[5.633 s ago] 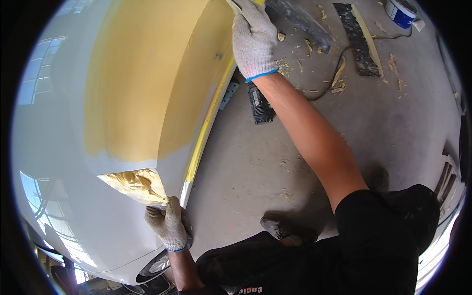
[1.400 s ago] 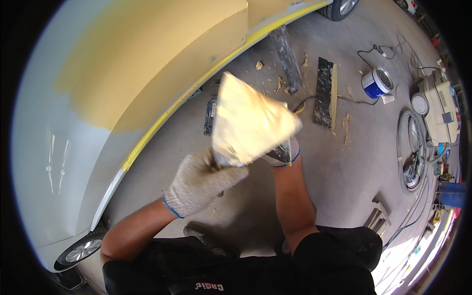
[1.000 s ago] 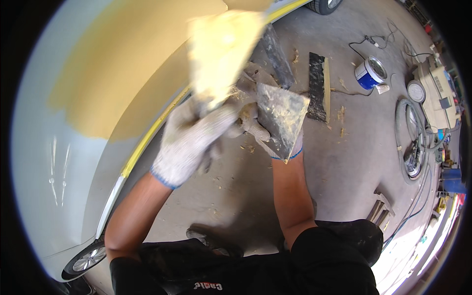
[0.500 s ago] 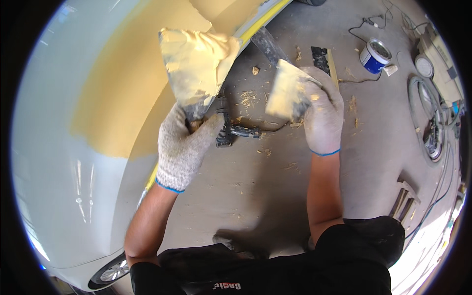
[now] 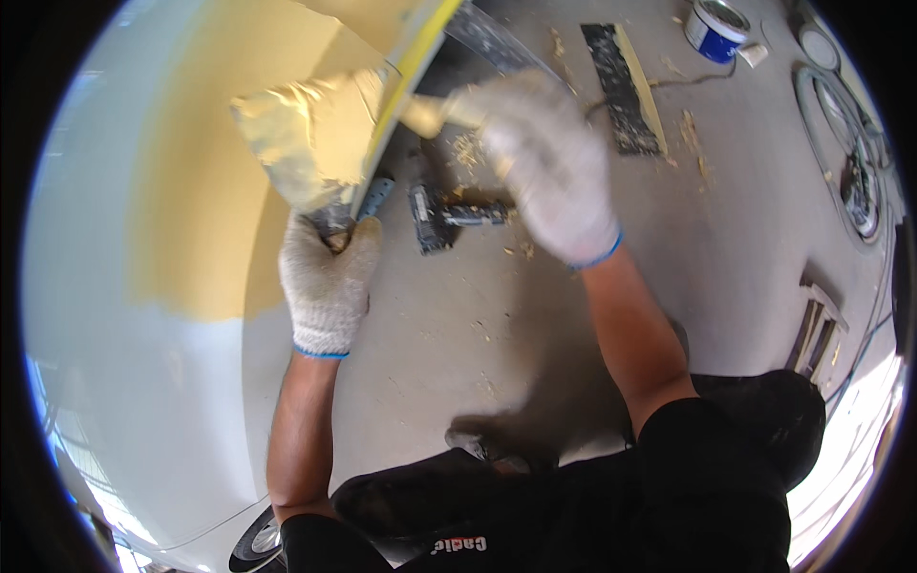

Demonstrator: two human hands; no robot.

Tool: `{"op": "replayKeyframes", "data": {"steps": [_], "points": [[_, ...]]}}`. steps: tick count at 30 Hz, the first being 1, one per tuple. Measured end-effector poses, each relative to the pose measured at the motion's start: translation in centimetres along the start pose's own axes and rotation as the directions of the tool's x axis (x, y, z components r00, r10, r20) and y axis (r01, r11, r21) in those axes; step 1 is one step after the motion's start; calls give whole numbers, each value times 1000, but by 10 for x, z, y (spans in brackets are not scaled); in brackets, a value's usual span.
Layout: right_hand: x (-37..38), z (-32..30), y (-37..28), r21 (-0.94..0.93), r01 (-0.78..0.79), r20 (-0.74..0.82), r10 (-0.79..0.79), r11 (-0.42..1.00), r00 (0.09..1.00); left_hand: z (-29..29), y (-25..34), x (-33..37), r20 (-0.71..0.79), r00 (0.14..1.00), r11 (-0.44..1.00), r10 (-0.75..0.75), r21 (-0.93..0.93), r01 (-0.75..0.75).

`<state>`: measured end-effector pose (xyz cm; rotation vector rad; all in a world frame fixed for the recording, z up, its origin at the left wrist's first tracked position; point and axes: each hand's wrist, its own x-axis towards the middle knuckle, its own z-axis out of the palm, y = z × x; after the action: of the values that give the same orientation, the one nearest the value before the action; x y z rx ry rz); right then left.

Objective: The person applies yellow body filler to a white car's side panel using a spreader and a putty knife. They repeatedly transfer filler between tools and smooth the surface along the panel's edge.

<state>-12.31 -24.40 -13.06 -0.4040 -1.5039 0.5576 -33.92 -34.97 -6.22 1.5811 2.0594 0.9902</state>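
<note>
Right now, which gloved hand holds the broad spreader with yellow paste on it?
The left hand, gripping the spreader by its narrow end; the blurred right hand has a smaller yellowish piece.

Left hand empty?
No, the left hand grips a wide scraper with pale yellow putty spread over its blade.
</note>
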Motion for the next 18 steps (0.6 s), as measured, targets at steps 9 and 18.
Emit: {"op": "replayKeyframes", "data": {"steps": [9, 18], "points": [[-52, -40, 107, 771, -555, -148, 935, 313, 322, 214, -183, -52, 325, 839, 884, -435, 330, 331], [-69, -18, 105, 652, -692, -132, 945, 311, 300, 88, -54, -34, 441, 876, 795, 196, 452, -405]]}}
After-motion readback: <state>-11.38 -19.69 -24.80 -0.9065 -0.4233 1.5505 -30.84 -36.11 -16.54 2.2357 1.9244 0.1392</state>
